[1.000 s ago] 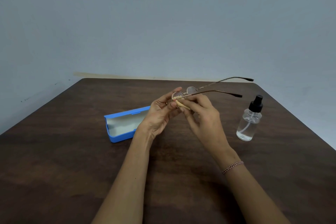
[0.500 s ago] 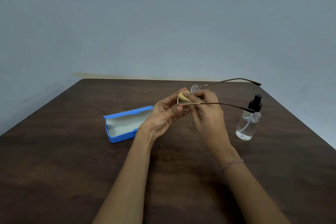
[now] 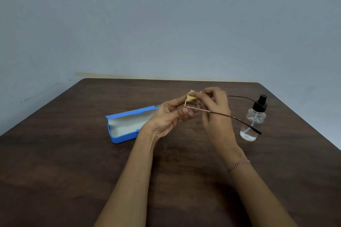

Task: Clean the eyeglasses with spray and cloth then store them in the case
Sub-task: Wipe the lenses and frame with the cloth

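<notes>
Left hand (image 3: 169,116) pinches the eyeglasses (image 3: 221,114) by the frame front, steadying them mid-air so the right hand (image 3: 212,103), pinching the yellow cloth (image 3: 191,96), can rub a lens; the blue case (image 3: 127,125) lies open nearby.

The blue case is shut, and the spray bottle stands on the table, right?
Not quite. The case is open, not shut: the head view shows its lid folded back and its pale inside. The bottle does stand on the table.
</notes>
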Available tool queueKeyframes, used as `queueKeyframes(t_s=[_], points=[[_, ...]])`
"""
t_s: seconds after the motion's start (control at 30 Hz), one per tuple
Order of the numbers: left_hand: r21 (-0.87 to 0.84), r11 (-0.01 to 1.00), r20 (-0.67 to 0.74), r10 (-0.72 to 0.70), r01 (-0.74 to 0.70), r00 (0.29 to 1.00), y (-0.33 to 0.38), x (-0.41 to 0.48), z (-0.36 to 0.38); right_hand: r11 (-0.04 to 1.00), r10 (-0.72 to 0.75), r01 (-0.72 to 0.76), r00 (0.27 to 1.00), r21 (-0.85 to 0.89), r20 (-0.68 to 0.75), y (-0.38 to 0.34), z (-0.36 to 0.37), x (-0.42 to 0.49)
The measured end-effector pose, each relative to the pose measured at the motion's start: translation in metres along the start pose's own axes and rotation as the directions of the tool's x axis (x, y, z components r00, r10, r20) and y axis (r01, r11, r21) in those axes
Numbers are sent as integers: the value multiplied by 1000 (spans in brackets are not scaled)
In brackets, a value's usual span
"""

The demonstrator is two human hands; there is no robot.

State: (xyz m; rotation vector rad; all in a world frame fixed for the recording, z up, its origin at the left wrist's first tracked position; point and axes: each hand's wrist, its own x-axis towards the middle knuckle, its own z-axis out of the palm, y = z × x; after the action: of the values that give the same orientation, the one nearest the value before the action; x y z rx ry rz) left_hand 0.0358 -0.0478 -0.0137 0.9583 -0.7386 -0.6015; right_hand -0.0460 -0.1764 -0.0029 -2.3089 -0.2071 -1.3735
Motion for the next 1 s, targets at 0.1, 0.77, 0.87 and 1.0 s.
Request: queueKeyframes(t_s=[0.1,0.77,0.87,1.0], points=[[8,1000,-20,30,-30,999,0,1,0,999,-20,18,999,48,38,-2,3,-3],[-26,989,-120,142,-146,983,9,-1,-2,984,-88,74,993,164,77,-8,5,-4],[-34,991,-92,125,-129,988,7,-1,0,995,-63,61,998,82,28,-4,1,-2],[0,996,-27,84,-84,996,4,-1,5,999,-32,31,999,-28,-13,-3,2,-3]])
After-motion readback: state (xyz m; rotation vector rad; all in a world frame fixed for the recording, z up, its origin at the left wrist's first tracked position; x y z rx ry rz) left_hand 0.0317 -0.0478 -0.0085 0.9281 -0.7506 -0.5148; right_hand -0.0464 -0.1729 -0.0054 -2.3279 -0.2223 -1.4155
